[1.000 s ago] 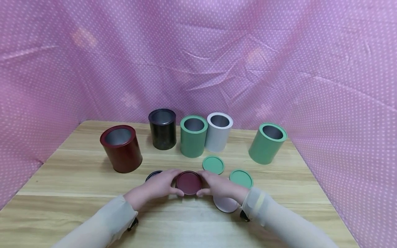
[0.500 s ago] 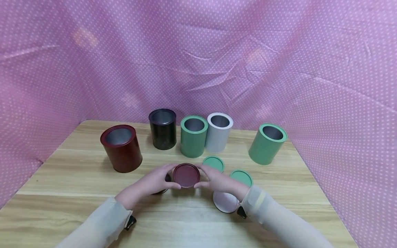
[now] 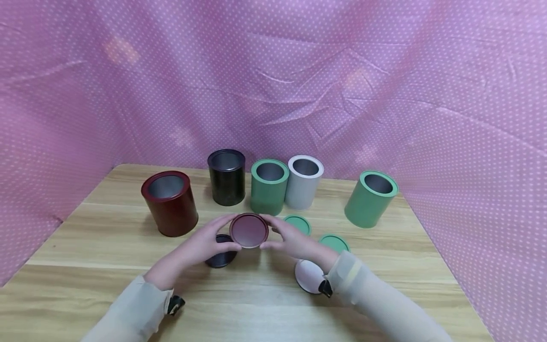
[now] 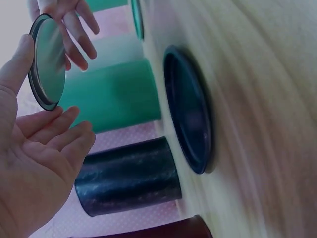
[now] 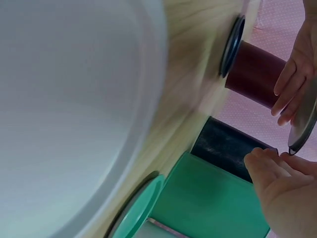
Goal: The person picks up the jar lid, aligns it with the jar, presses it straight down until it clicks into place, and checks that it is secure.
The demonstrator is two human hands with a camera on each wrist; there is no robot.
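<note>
Pink dotted cloth [image 3: 128, 95] hangs behind and on both sides of a pale wooden table [image 3: 107, 266]. Near the table's middle, both hands hold a dark red lid [image 3: 249, 230] lifted off the wood, its flat face tilted toward the head camera. The left hand [image 3: 201, 247] pinches the lid's rim at 9 o'clock, thumb below and fingers above; the right hand [image 3: 290, 241] pinches it at 3 o'clock the same way. From the lid, a black lid [image 3: 221, 258] lies on the table at 7 o'clock, a white lid [image 3: 308, 276] at 4 o'clock, and two green lids at 3 o'clock, one [image 3: 297, 224] near, one [image 3: 334, 243] farther. Open tins stand in a rough row behind: a dark red tin [image 3: 171, 204] at 10 o'clock, a black tin [image 3: 227, 177] at 11, a green tin [image 3: 269, 187] at 12 touching a white tin [image 3: 304, 182], and a second green tin [image 3: 371, 198] well apart at 2 o'clock.
</note>
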